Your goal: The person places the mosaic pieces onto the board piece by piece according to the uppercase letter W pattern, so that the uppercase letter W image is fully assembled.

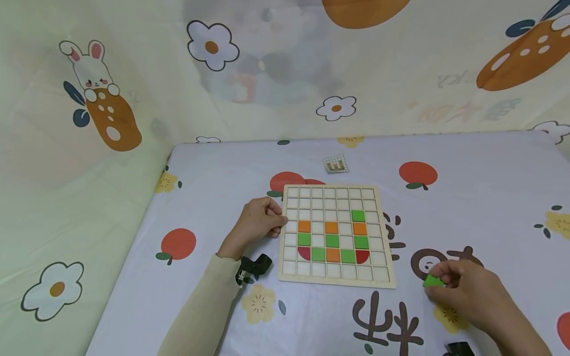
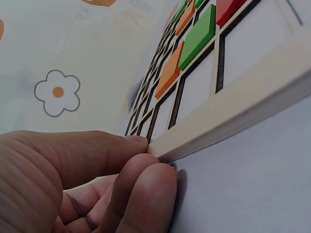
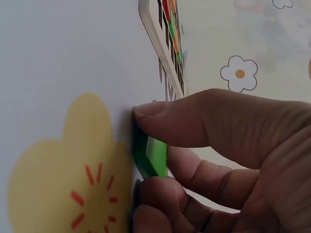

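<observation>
A wooden grid board [image 1: 337, 285] lies flat on the table, with orange, green and dark red tiles set in several of its cells. At the board's left edge, my left hand [image 1: 259, 221] pinches the frame between thumb and fingers; the left wrist view shows this grip on the wooden rim [image 2: 233, 104] close up. To the right of the board, my right hand [image 1: 467, 291] holds a green square tile [image 1: 433, 281] close to the tabletop. In the right wrist view, the green tile [image 3: 156, 156] sits between thumb and fingers, its far side partly hidden.
A small card with a grid pattern [image 1: 336, 163] lies behind the board. The patterned white cloth [image 1: 213, 198] covers the table, and a printed curtain [image 1: 147, 64] hangs behind and at the left. A black wrist device [image 1: 256, 266] is strapped at my left wrist.
</observation>
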The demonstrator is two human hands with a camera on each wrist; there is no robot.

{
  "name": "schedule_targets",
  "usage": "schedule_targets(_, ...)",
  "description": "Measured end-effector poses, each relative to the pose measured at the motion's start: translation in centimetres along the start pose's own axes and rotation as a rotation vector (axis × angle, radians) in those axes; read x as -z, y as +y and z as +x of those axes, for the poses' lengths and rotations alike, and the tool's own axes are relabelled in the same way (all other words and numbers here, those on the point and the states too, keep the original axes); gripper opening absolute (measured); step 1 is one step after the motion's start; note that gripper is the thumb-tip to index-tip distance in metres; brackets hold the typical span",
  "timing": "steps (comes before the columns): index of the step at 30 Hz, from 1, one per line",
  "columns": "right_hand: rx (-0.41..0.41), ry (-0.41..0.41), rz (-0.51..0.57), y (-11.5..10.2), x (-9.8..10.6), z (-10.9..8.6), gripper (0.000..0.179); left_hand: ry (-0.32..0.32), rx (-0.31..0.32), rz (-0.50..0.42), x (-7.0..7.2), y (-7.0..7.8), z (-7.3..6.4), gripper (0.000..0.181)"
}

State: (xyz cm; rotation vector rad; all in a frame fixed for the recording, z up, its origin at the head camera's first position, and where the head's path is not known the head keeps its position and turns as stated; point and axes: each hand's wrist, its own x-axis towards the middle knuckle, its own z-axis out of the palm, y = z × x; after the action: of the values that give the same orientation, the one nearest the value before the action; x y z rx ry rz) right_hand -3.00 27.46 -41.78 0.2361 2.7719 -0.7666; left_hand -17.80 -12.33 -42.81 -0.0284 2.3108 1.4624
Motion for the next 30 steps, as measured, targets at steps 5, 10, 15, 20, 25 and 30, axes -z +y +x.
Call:
schedule_targets(5, 0.038, 0.011, 0.029, -0.1, 0.0, -0.1, 0.028, 0.0, -0.003, 0.001, 0.0, 0.1, 0.0, 0.018)
schedule_targets(10, 0.075, 0.005, 0.095, -0.3, -0.2, 0.0, 0.03, 0.004, -0.004, 0.0, 0.0, 0.1, 0.0, 0.018)
schedule_targets(15, 0.123, -0.021, 0.166, -0.3, -0.6, 0.0, 0.021, 0.001, 0.001, 0.0, 0.0, 0.0, 0.0, 0.018)
schedule_targets(20, 0.151, -0.024, 0.224, -0.5, -0.9, -0.1, 0.017, 0.001, 0.006, -0.005, -0.1, 0.0, 0.0, 0.018)
schedule_targets(25, 0.156, -0.011, 0.277, -0.9, -1.1, 0.0, 0.021, -0.003, 0.003, -0.008, -0.1, 0.0, 0.0, 0.018)
schedule_targets(30, 0.169, 0.012, 0.239, -1.4, -1.1, 0.3, 0.027, -0.001, 0.005, -0.006, 0.0, -0.1, 0.1, 0.018)
